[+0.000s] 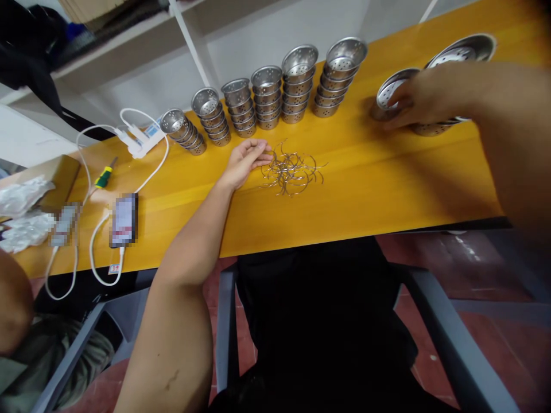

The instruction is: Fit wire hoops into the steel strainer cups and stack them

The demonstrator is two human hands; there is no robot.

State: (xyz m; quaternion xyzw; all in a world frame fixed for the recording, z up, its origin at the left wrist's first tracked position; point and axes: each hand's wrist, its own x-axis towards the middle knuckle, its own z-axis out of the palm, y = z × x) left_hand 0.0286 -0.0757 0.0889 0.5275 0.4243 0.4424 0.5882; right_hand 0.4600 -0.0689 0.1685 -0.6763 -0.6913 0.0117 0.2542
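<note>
Along the far side of the yellow-brown counter [365, 201], six stacks of perforated metal cups [298, 83] stand in an uneven row, their open mouths facing up. The leftmost stack leans, and the rightmost stack [340, 74] has one of the widest mouths. In front of the row, near the middle of the counter, lies a loose tangle of thin curved wires [290, 172].

The left hand [246, 162] rests at the left edge of this tangle, its grip nearly closed, thumb and fingertips drawn together; whether a wire is pinched between them I cannot tell. Toward the right end of the counter, the right hand [424, 94] is at a single metal cup [387, 86], its grip closed on the near wall, with a finger inside the rim and another outside; blur softens the exact contact. More metal cups [486, 46] sit just behind that hand and are partly hidden by it.

Left of the row, a white power strip [144, 140] trails white cables, and a green and yellow screwdriver [104, 176] lies nearby. Two phones [124, 221] with cables plugged in lie closer to the front edge, beside clear plastic bags [28, 195] and a brown box [62, 183]. Another person's arm [12, 304] shows at the left edge.
</note>
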